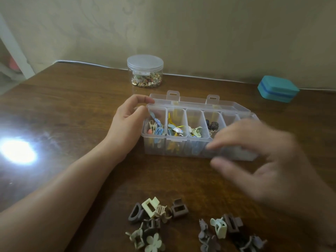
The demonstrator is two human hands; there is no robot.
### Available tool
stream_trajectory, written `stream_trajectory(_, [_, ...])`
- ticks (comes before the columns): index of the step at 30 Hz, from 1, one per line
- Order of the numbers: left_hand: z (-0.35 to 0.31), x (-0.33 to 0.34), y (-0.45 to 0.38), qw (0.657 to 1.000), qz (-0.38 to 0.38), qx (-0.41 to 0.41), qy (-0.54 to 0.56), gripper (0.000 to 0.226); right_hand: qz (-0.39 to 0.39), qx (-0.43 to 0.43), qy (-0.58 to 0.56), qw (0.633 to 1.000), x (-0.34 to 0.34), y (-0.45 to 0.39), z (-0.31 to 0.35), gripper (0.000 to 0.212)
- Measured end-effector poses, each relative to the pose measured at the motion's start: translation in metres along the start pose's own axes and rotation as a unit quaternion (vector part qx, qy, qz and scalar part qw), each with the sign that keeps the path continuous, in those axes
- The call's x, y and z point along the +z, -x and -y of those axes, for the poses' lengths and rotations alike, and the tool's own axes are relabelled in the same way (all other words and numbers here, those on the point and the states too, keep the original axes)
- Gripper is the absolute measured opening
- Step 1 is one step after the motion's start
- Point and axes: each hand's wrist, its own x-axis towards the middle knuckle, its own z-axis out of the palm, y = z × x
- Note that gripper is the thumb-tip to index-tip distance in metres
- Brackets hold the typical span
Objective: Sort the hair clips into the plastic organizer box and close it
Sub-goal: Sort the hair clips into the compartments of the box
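A clear plastic organizer box [181,148] stands open mid-table, its lid [196,102] tipped back. Several compartments hold small coloured clips [174,130]. My left hand [127,120] pinches the box's left rear corner between thumb and fingers. My right hand [263,157] hovers blurred over the box's right front, fingers spread, nothing visibly in it; it hides the right compartments. Near the front edge lie two heaps of claw clips: green and brown ones [152,224] at left, grey and brown ones [227,233] at right.
A lidded clear jar [145,70] of small gold pieces stands behind the box by the wall. A teal case [278,89] sits at the back right. The brown wooden table [63,106] shows a bright glare patch at left.
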Motion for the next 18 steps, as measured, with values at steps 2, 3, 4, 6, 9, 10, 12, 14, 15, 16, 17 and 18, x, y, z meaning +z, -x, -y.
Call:
stream_trajectory(2, [0.0,0.0,0.0,1.0,0.001,0.003,0.002,0.029,0.103,-0.026,-0.023,0.994,0.016,0.001,0.012,0.021])
stream_trajectory(3, [-0.001,0.001,0.0,1.0,0.0,0.005,0.0,0.029,0.142,-0.043,-0.008,0.989,0.023,0.001,0.016,0.021])
stream_trajectory(4, [-0.001,0.001,0.0,1.0,-0.003,0.009,-0.004,0.03,0.17,-0.052,0.008,0.984,0.029,0.002,0.018,0.019])
stream_trajectory(6, [-0.001,0.002,0.0,1.0,-0.011,0.015,-0.012,0.03,0.207,-0.046,0.02,0.977,0.034,0.002,0.022,0.018])
stream_trajectory(9, [-0.001,0.002,0.0,1.0,-0.019,0.016,-0.011,0.031,0.217,-0.043,0.026,0.975,0.035,0.003,0.023,0.018])
stream_trajectory(10, [-0.001,0.003,0.0,1.0,-0.019,0.016,-0.01,0.031,0.209,-0.047,0.032,0.976,0.036,0.002,0.022,0.017])
stream_trajectory(12, [-0.001,0.003,0.0,1.0,-0.015,0.012,-0.013,0.03,0.181,-0.052,0.039,0.981,0.036,0.001,0.021,0.013])
stream_trajectory(14, [0.0,0.002,0.0,1.0,-0.011,0.008,-0.01,0.03,0.134,-0.026,0.012,0.991,0.027,0.001,0.018,0.012])
stream_trajectory(15, [0.0,0.001,0.0,1.0,-0.01,0.007,-0.005,0.03,0.104,-0.002,-0.005,0.995,0.019,0.0,0.016,0.012])
stream_trajectory(16, [0.0,0.001,0.0,1.0,-0.009,0.006,-0.003,0.03,0.064,0.021,-0.013,0.998,0.011,0.0,0.012,0.012])
stream_trajectory(17, [0.001,0.001,0.0,1.0,-0.007,0.006,-0.001,0.03,0.016,0.039,-0.012,0.999,0.003,0.0,0.008,0.013])
stream_trajectory(18, [0.001,0.001,0.0,1.0,-0.005,0.007,0.0,0.03,-0.035,0.057,-0.002,0.998,-0.003,0.001,0.002,0.014])
